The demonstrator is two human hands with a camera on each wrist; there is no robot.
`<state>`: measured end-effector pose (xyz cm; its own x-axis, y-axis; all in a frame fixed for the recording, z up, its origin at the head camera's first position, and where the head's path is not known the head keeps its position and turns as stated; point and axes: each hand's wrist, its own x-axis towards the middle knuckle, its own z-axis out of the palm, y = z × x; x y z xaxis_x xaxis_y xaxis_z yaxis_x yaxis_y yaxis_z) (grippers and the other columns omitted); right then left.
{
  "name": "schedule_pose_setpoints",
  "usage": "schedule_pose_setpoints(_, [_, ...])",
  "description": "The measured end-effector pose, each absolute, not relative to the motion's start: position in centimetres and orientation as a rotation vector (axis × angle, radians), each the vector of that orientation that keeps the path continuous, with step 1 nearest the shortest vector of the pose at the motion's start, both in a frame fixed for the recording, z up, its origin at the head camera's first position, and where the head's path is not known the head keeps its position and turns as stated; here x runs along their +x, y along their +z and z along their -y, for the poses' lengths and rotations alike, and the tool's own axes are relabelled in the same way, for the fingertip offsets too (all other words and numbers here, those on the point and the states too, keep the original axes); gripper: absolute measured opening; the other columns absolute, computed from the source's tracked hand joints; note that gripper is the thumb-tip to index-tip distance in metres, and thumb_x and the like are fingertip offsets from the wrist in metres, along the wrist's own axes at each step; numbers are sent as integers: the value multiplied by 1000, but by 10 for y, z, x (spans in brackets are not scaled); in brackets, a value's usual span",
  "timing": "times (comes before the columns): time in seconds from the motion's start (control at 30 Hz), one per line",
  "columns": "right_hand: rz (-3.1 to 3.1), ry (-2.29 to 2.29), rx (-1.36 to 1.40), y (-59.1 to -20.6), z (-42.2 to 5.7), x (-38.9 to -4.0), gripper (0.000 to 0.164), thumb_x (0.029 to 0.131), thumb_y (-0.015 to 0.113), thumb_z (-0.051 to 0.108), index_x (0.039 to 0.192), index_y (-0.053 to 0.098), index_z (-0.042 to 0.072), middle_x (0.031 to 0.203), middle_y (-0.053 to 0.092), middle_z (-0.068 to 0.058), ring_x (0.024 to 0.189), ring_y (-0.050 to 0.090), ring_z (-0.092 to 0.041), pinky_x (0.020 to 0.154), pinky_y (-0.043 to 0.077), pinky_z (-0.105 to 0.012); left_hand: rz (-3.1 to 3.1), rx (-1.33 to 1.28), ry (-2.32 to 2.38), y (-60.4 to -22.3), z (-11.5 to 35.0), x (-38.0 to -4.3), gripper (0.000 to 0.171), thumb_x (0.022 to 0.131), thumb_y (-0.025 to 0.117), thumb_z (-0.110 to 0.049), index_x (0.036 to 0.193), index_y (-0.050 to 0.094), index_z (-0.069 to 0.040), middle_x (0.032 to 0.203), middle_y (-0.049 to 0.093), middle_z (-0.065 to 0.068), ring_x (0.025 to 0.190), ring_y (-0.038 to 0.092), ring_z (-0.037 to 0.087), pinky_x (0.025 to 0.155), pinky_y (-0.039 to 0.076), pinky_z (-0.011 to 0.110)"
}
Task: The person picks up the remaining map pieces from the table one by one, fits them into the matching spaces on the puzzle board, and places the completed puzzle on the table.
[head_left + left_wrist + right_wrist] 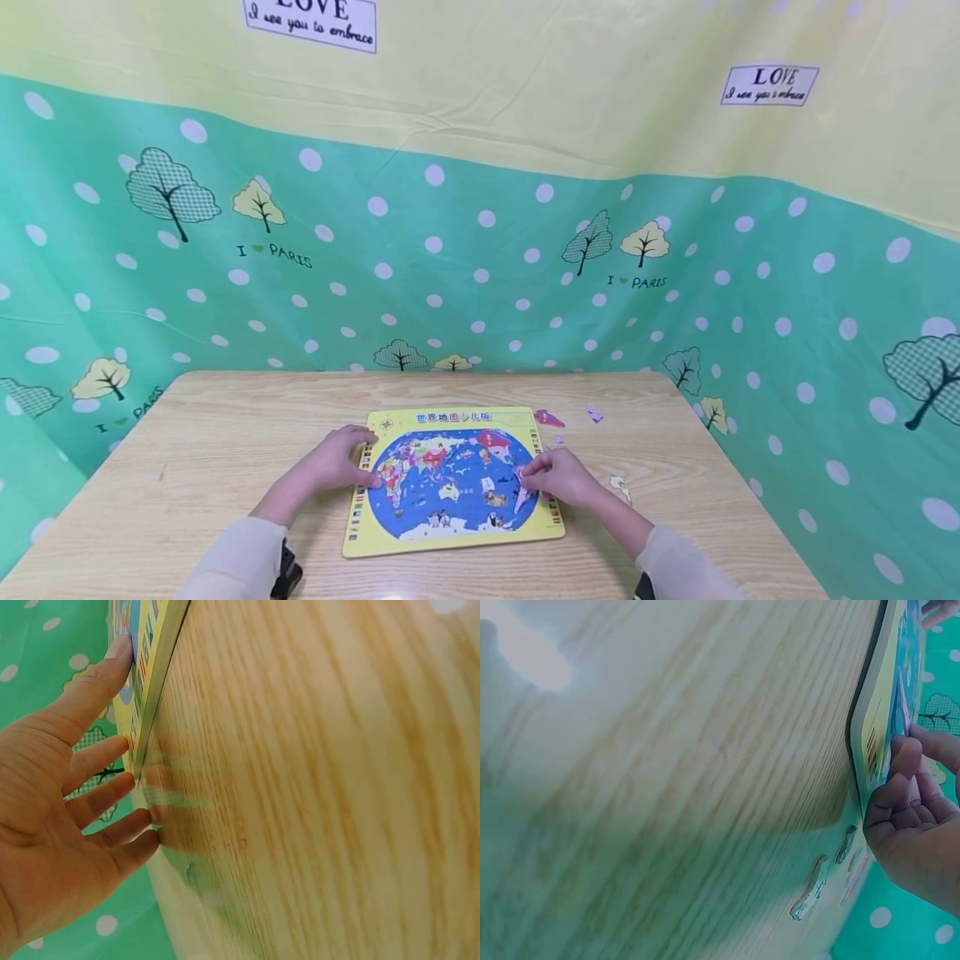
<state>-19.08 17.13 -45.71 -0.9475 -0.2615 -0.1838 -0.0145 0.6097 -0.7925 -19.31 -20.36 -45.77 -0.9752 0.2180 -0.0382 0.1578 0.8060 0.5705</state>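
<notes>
A yellow-bordered world map puzzle board (401, 419) with a blue ocean lies flat on the table. My left hand (339, 460) rests at its left edge, thumb on the map. In the left wrist view, the spread fingers of the left hand (52, 795) are beside the board's edge. At the map's right side my right hand (558, 477) pinches a pink and purple puzzle piece (521, 498), shaped like South America, over the board. Fingers partly cover this piece, so I cannot tell whether it sits flush. In the right wrist view, the thumb and index finger of the right hand (915, 817) meet at it.
Right of the board lie several loose pieces: a red piece (550, 418), a purple piece (594, 414), a tiny pink piece (558, 439) and a pale piece (620, 486). The wooden table (247, 417) ends at a green dotted curtain (457, 292) behind and beside it.
</notes>
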Motion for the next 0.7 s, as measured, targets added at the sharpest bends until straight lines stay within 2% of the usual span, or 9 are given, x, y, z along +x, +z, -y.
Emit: schedule_pose_setpoints(0.7, [-2571,-1216,-198,-456,-169,-188,12,83,69,16,89,68,7,72,64,-1,55,51,-11,48,45,-20,-2878,307,909,-456,203,-192,82,58,85,-38,124,56,0,136,46,26,124,39,51,103,33,63])
